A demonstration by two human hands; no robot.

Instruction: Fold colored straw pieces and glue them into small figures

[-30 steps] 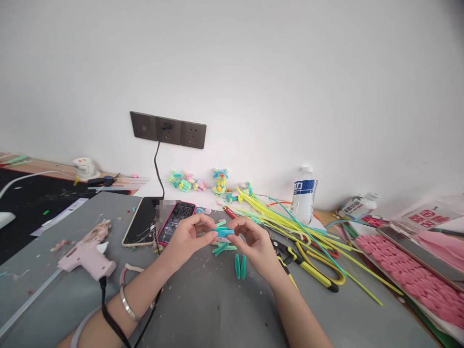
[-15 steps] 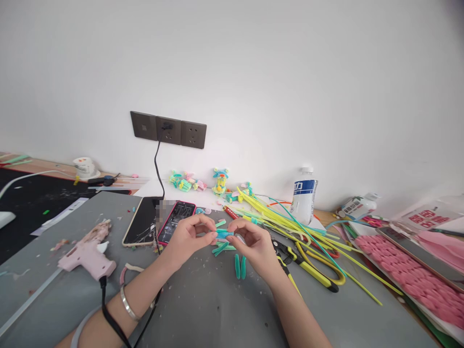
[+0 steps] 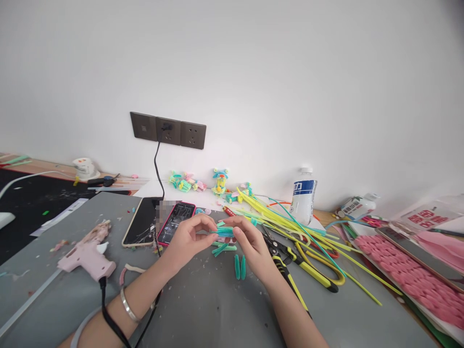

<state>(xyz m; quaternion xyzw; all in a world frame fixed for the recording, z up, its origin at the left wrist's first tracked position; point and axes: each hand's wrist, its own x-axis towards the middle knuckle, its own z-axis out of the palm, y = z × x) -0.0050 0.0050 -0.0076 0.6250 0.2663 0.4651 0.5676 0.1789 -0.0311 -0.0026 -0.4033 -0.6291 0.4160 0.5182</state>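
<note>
A short bundle of teal pipe cleaner pieces (image 3: 225, 231) is held level between my two hands, above the grey mat. My left hand (image 3: 194, 235) pinches its left end between thumb and fingertips. At the other end, the thumb and fingers of my right hand (image 3: 250, 244) close on it. Two folded teal pipe cleaner pieces (image 3: 239, 267) lie side by side on the mat, just below my right hand. More cut pieces (image 3: 220, 249) rest under the bundle, partly hidden by my hands.
Yellow-handled pliers (image 3: 311, 273) and long yellow pipe cleaners (image 3: 275, 212) lie right. A pink glue gun (image 3: 89, 251) with a black cord and two phones (image 3: 177, 221) are left. Small pipe cleaner figures (image 3: 220, 181) and a bottle (image 3: 303, 195) stand by the wall.
My right hand has shifted slightly left along the bundle, showing more of the pliers. The left hand stays nearly in place, still pinching its end.
</note>
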